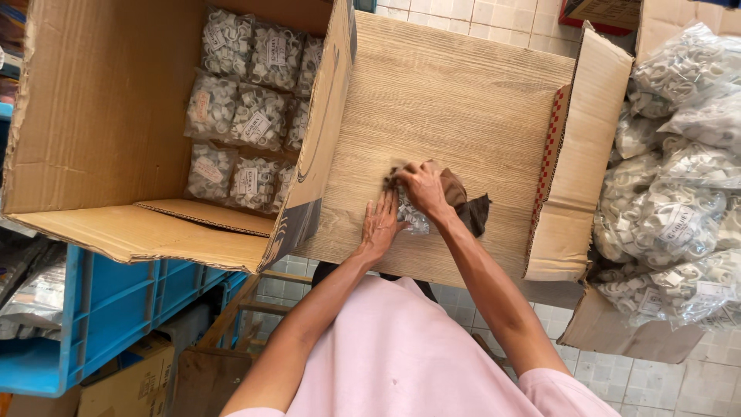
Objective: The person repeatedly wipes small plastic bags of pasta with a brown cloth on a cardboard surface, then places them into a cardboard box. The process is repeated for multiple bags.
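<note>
On the wooden table [455, 85], between two cardboard boxes, lies a small clear bag of white plastic clips [414, 218]. The left hand [380, 224] presses flat on it; the right hand [422, 185] pinches its far end.

Under the fingers of the right hand [423, 185] most of the small clear bag [415, 219] is covered, so only its lower edge peeks out beside the left hand [380, 225]. Just beyond those fingertips the dark cloth [467, 207] is half hidden by the wrist. Left of the fingers, the bag labels in the open carton [100, 116] are too small to read.
</note>
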